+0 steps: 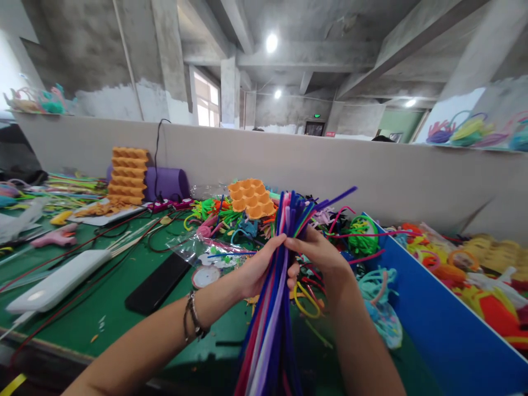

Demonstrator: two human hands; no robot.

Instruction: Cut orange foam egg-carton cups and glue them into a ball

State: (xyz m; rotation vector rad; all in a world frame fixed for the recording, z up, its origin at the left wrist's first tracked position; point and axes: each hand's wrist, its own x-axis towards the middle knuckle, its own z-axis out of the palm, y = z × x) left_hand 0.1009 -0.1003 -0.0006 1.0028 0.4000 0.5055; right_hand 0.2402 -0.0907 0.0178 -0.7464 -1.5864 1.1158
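A thick bundle of pipe cleaners (270, 330) in blue, purple, lilac, pink and white stands upright in front of me, its lower ends running out of the picture. My left hand (259, 269) is closed round it from the left, thumb on the front near the top. From the right, my right hand (309, 256) grips the same bundle, its thumb meeting the left one. Above the hands the tips fan out, and one blue stem leans to the right. Behind the bundle lies a heap of coloured pipe cleaners, with a yellow loop (307, 302) near my right hand.
On the green table (165, 341) lie a black phone (159, 283), a white power bank-like device (58, 280) and a pink glue gun (55, 235). Orange egg-crate pieces (251, 198) rest at the back. A blue divider (437, 308) walls off the right side, beyond it more coloured pieces.
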